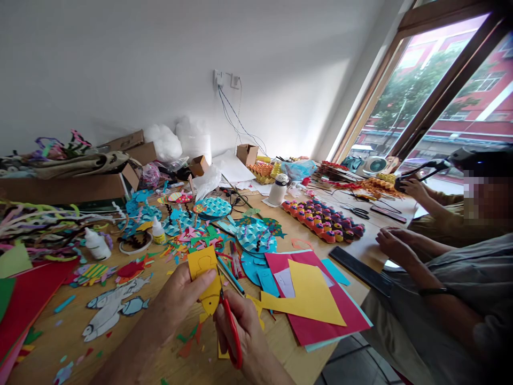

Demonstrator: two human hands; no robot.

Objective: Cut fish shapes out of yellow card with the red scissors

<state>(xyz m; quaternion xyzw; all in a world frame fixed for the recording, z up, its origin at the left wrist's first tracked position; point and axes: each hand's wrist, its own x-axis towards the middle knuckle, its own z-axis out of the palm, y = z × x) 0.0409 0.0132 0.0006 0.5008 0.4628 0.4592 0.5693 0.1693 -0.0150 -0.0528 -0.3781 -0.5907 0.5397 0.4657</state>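
Observation:
My left hand [182, 291] pinches a strip of yellow paper [205, 264] between thumb and fingers. Fish outlines are drawn on the strip, and the lower one has a dot for an eye. Red-handled scissors [233, 334] are in my right hand [244, 321], their blades against the right edge of the strip beside the drawn fish. Part of the blades is hidden by my hand and the paper. Below my hands, small coloured paper scraps [188, 345] lie on the wooden table [152, 361]. White paper fish [108, 313] with drawn outlines lie to the left.
Red and yellow paper sheets [316, 297] lie at the right edge, near a long black case [360, 270]. Glue bottles [97, 245], blue paper-scale discs [256, 235] and a painted egg carton [320, 219] stand farther back. Two people sit at right, one person's hands [396, 246] near the table.

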